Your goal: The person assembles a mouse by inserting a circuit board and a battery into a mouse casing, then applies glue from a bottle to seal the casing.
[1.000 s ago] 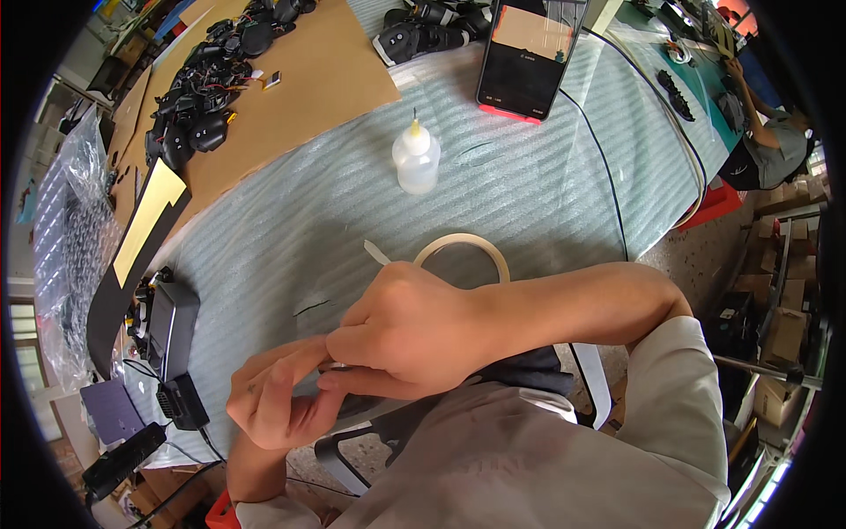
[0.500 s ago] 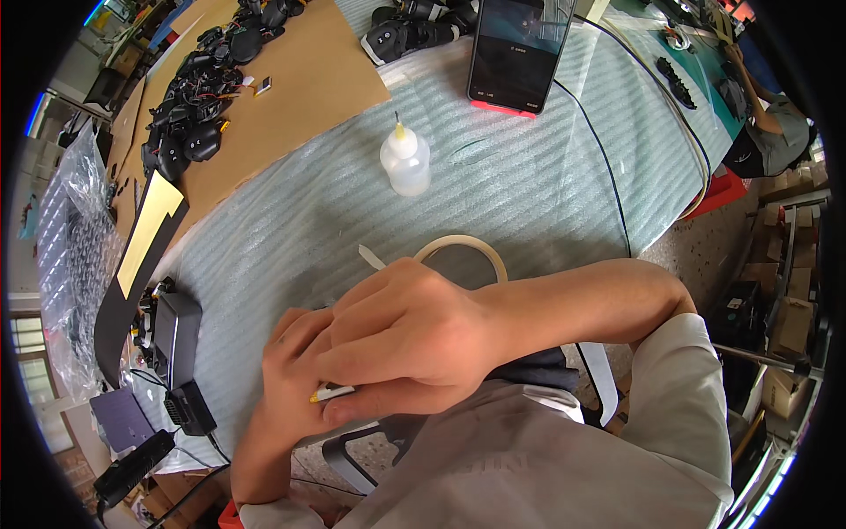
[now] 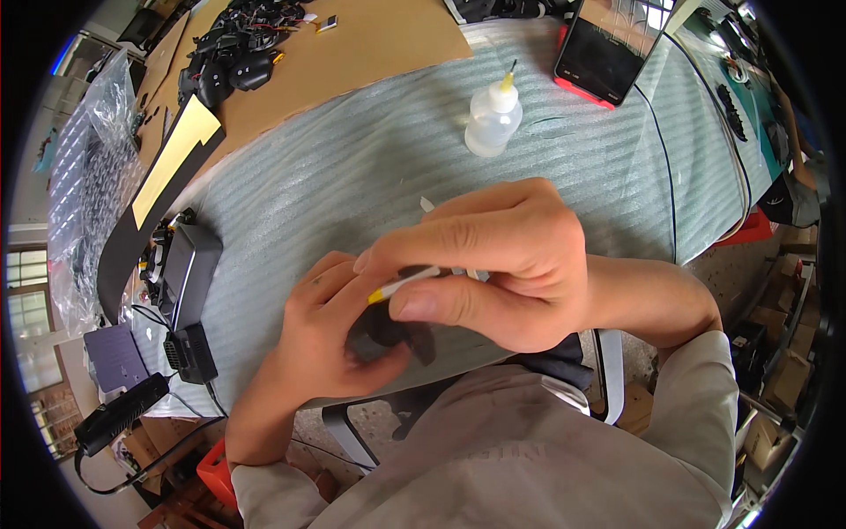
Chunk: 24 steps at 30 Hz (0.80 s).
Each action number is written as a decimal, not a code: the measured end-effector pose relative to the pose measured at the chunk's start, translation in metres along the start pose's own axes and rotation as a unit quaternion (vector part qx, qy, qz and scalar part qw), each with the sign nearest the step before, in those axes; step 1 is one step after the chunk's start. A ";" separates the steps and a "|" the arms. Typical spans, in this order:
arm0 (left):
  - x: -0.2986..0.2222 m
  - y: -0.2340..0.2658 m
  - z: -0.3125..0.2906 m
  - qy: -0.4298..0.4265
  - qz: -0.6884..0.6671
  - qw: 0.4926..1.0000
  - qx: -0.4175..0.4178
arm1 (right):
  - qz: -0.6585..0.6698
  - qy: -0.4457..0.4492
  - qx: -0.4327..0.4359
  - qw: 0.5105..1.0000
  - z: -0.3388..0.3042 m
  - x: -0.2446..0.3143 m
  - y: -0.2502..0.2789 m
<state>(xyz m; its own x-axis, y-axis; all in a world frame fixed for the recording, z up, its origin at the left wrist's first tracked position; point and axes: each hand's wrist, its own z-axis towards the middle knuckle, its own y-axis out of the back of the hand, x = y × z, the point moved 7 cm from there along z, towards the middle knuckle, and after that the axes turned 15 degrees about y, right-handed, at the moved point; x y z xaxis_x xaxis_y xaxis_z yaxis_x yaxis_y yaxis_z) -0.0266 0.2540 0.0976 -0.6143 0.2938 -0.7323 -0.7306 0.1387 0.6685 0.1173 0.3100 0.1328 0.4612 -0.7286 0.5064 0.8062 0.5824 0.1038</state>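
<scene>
Your right hand pinches a slim white yellow-ended piece; your left hand holds a blurred, half-hidden dark object.

Bends the right elbow well out to the side, with the right forearm nearly level. Curls the right hand near the left hand, thumb and forefinger pinching. Slants the left forearm more steeply, left thumb spread from the fingers.

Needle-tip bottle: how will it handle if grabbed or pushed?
The bottle probably squeezes under grip; its walls look like translucent plastic. A high push might tip it, since it stands upright. Its thin needle could bend.
</scene>
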 end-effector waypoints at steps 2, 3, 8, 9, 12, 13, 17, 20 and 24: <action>0.000 0.002 -0.001 -0.012 0.020 1.000 -0.006 | -0.007 -0.010 0.002 1.000 0.002 0.000 0.000; 0.006 0.004 -0.001 -0.014 -0.011 1.000 -0.023 | -0.016 -0.019 0.004 1.000 0.003 0.000 0.001; 0.016 0.019 -0.004 0.054 -0.085 0.994 -0.037 | -0.074 -0.074 0.022 0.994 0.001 -0.008 0.006; 0.015 0.020 -0.004 0.055 -0.086 0.994 -0.040 | -0.072 -0.070 -0.007 0.995 0.000 -0.011 0.005; 0.035 0.013 -0.009 0.201 -0.441 0.875 -0.011 | -0.081 -0.079 -0.010 0.994 0.000 -0.013 0.001; 0.042 0.013 -0.011 0.223 -0.458 0.860 0.024 | -0.096 -0.092 0.009 0.991 0.000 -0.015 0.000; 0.046 0.004 -0.010 0.265 -0.529 0.803 0.068 | -0.109 -0.124 0.065 0.984 -0.003 -0.020 0.006; 0.038 0.000 -0.007 0.254 -0.604 0.752 0.070 | -0.090 -0.131 0.076 0.984 -0.004 -0.025 0.000; 0.042 -0.007 -0.010 0.236 -0.547 0.798 0.089 | -0.043 -0.128 0.061 0.989 -0.004 -0.023 -0.008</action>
<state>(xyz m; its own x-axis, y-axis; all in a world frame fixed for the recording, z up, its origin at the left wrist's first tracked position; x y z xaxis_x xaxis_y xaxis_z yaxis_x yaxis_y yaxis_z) -0.0501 0.2558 0.0611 0.2874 -0.4782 -0.8299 -0.8788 0.2129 -0.4270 0.1020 0.3207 0.1171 0.2719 -0.6706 0.6902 0.7802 0.5735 0.2498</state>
